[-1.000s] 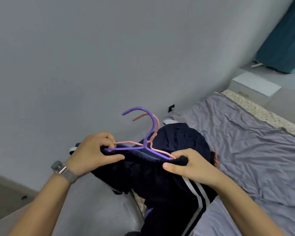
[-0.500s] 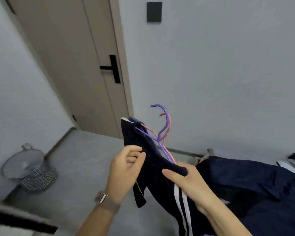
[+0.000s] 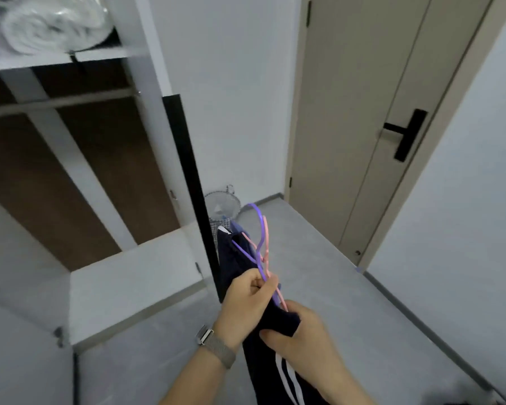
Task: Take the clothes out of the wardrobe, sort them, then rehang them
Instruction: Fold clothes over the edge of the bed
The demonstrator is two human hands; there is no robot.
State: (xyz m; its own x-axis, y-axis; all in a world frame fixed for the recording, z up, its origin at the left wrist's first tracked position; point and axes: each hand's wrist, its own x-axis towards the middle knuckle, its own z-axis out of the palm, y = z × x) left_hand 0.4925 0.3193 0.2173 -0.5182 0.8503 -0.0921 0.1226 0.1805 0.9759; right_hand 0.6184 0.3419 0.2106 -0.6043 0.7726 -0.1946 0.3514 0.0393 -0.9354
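Dark navy trousers with white side stripes [image 3: 263, 355] hang over a purple hanger [image 3: 259, 226] and a pink hanger [image 3: 265, 244] held together. My left hand [image 3: 250, 299], a metal watch on its wrist, grips the waistband and the hangers' arms. My right hand [image 3: 298, 334] holds the waistband lower down, thumb on the dark cloth. The open wardrobe [image 3: 79, 176] stands at the left, its hanging rail [image 3: 59, 102] bare. The trouser legs run out of the frame at the bottom.
A shelf above the rail carries white bundled bedding [image 3: 50, 24]. A black wardrobe door edge [image 3: 192, 194] stands just left of the trousers. A floor fan [image 3: 222, 204] sits in the corner. A beige closed door with a black handle [image 3: 406, 135] is at the right.
My view has swung left from the bed and wall to the open wardrobe. The trousers and hangers came with me, and my left hand closed tighter round the hangers.
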